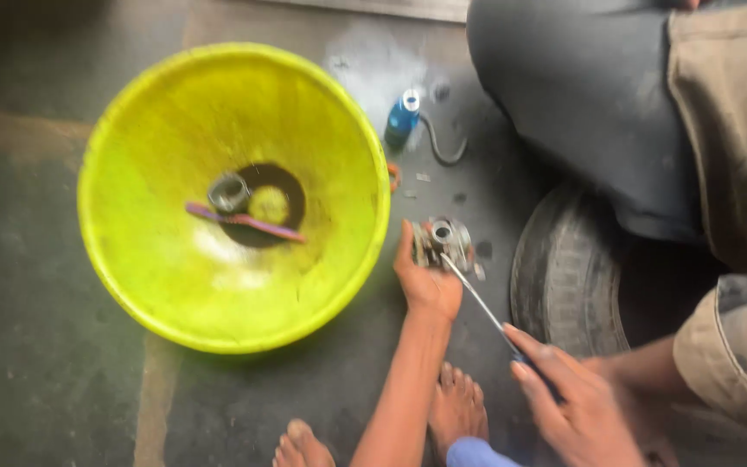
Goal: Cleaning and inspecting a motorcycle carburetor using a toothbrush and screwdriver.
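Head view. Item: small metal part (443,242), grey, round-bodied with a bright central bore, blurred in outline. Location: held off the floor (36,380), just right of the yellow basin (131,112) and left of a tyre (564,277).

Left hand (425,281): fingers closed around the part from below and the side, thumb up along its left edge.

Right hand (568,402): fingers narrowed on the handle of a thin metal tool (477,298), its tip touching the part.

Handling, judged: rigid, dense for its size, probably oily and slippery; best gripped around the outer body, clear of the bore. Bore faces up toward the camera.

Tool long axis: diagonal, lower right to upper left, pointing at the part.

Basin contents: metal ring (229,192), pinkish strip (244,222), dark liquid. Blue canister (403,117) lies on the floor beyond.
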